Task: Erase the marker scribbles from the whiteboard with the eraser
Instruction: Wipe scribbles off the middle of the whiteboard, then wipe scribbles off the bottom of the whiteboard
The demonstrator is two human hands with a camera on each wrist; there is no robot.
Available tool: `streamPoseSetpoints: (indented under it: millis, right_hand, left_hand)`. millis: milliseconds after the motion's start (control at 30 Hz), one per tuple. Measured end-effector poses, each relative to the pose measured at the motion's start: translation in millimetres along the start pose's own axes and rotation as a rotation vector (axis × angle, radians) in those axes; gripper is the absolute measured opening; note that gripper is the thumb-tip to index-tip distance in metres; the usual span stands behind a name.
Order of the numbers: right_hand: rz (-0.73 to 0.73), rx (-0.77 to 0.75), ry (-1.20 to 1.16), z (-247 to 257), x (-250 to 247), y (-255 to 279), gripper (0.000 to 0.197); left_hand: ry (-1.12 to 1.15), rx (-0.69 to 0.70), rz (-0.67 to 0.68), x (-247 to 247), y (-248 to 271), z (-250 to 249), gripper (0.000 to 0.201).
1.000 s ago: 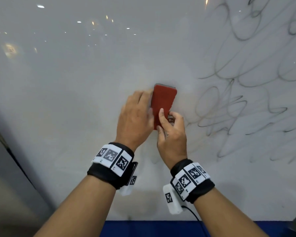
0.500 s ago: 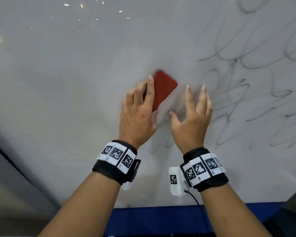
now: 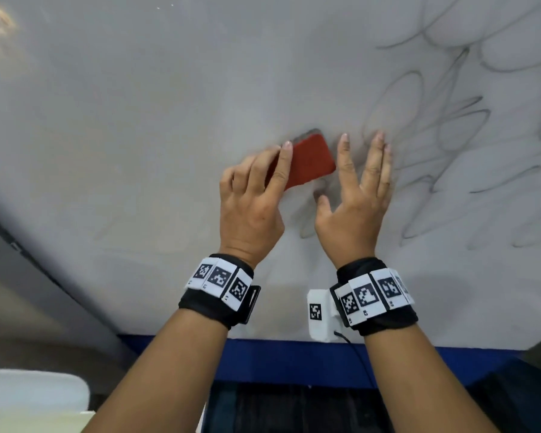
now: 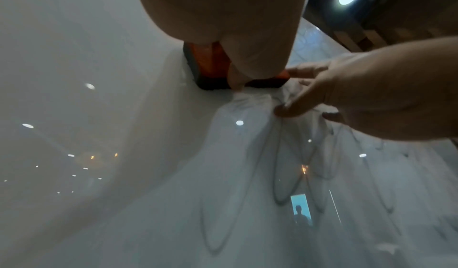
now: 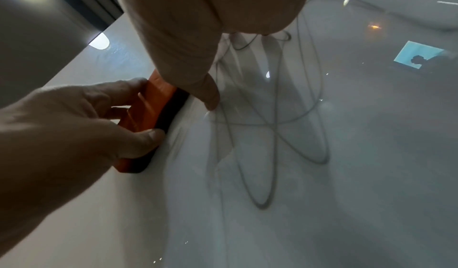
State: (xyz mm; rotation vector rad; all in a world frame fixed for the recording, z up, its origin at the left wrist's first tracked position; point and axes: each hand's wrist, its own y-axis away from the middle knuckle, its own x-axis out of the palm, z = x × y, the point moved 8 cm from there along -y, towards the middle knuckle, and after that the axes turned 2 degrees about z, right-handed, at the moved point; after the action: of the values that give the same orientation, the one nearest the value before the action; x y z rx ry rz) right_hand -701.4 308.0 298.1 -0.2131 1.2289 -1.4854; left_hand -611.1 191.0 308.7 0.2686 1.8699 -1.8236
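A red eraser point(image 3: 310, 164) with a dark felt face lies tilted against the whiteboard point(image 3: 138, 120). My left hand point(image 3: 263, 189) grips it, thumb on its lower edge and fingers curled over its back, as the right wrist view shows at the eraser point(image 5: 153, 115). Just to its right, my right hand point(image 3: 353, 182) is open with straight, spread fingers over the board, its thumb close to the eraser's edge. Grey marker scribbles point(image 3: 450, 135) cover the board's right part, starting beneath the right hand. The left part looks wiped, with faint smears.
A blue strip point(image 3: 294, 360) runs along the board's bottom edge. A dark frame edge point(image 3: 60, 292) slants down the left side. A white object point(image 3: 28, 392) sits at the bottom left. Ceiling lights reflect in the glossy board.
My right hand has let go of the eraser and opened beside it. The left hand now holds the eraser alone, and the eraser has tilted to the right.
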Motion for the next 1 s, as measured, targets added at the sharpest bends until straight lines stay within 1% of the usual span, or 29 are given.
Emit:
streamPoseSetpoints:
  millis: [33, 133, 233, 300, 367, 400, 433, 467, 533, 567, 600, 633, 733, 767, 800, 833, 933, 967, 1000]
  right_hand:
    - [0.004, 0.010, 0.001, -0.5, 1.2, 1.9, 0.090]
    - [0.011, 0.025, 0.004, -2.6, 4.6, 1.2, 0.091]
    - [0.012, 0.027, -0.012, -3.9, 6.7, 1.2, 0.090]
    - [-0.007, 0.019, -0.019, -3.5, 5.5, 1.0, 0.089]
    - [-0.026, 0.009, -0.028, -4.2, 4.9, 1.5, 0.088]
    - [-0.027, 0.008, -0.032, -4.4, 5.0, 2.0, 0.088]
    - [-0.025, 0.006, -0.034, -4.7, 5.4, 2.3, 0.087]
    - [-0.020, 0.004, -0.036, -4.8, 6.1, 2.6, 0.086]
    - [-0.010, 0.003, -0.043, -5.2, 7.5, 3.0, 0.084]
    - [-0.011, 0.000, -0.046, -5.1, 7.5, 3.3, 0.083]
    - [-0.017, -0.004, -0.049, -4.5, 7.4, 3.6, 0.083]
    - [-0.027, -0.009, -0.053, -4.1, 7.0, 3.5, 0.082]
    - [-0.053, -0.010, -0.065, -5.0, 6.0, 3.6, 0.087]
    - [-0.056, -0.007, -0.071, -5.8, 5.8, 3.6, 0.088]
    - [-0.056, -0.005, -0.073, -7.1, 5.4, 3.4, 0.089]
    - [-0.053, -0.008, -0.069, -7.7, 5.0, 3.1, 0.090]
    - [-0.026, -0.005, -0.007, -9.6, 5.4, 4.4, 0.096]
    - [-0.010, 0.006, 0.018, -10.6, 6.1, 6.1, 0.100]
    - [0.006, 0.016, 0.035, -11.4, 6.9, 8.2, 0.103]
  left_hand:
    - [0.000, -0.014, -0.006, -1.7, -1.6, 4.7, 0.074]
    - [0.035, -0.165, -0.050, -9.9, -13.0, 19.8, 0.081]
    - [0.077, -0.217, -0.063, -6.7, -8.6, 20.8, 0.083]
    - [0.083, -0.192, -0.043, 2.5, 5.4, 14.4, 0.082]
    - [0.071, -0.118, -0.018, 9.0, 19.9, 9.5, 0.079]
    - [0.063, -0.090, -0.022, 8.5, 23.0, 11.0, 0.077]
    - [0.060, -0.094, -0.038, 6.4, 22.3, 15.5, 0.077]
    - [0.068, -0.140, -0.065, 3.1, 19.7, 22.7, 0.077]
    - [0.112, -0.307, -0.143, -3.4, 15.2, 36.6, 0.078]
    - [0.131, -0.379, -0.162, -3.2, 16.6, 38.1, 0.080]
    - [0.142, -0.407, -0.157, -0.2, 20.1, 34.4, 0.082]
    - [0.148, -0.381, -0.129, 5.7, 25.2, 25.4, 0.084]
    - [0.137, -0.145, -0.017, 25.0, 45.8, -6.5, 0.081]
    - [0.134, -0.108, -0.003, 26.4, 48.0, -7.6, 0.082]
    - [0.131, -0.112, -0.007, 25.7, 46.5, -4.4, 0.082]
    - [0.129, -0.157, -0.029, 22.6, 43.0, 2.2, 0.082]
    - [0.166, -0.409, -0.127, 11.5, 34.6, 24.3, 0.083]
    - [0.175, -0.464, -0.139, 11.8, 35.2, 25.7, 0.084]
    - [0.179, -0.480, -0.135, 13.7, 36.7, 23.5, 0.085]
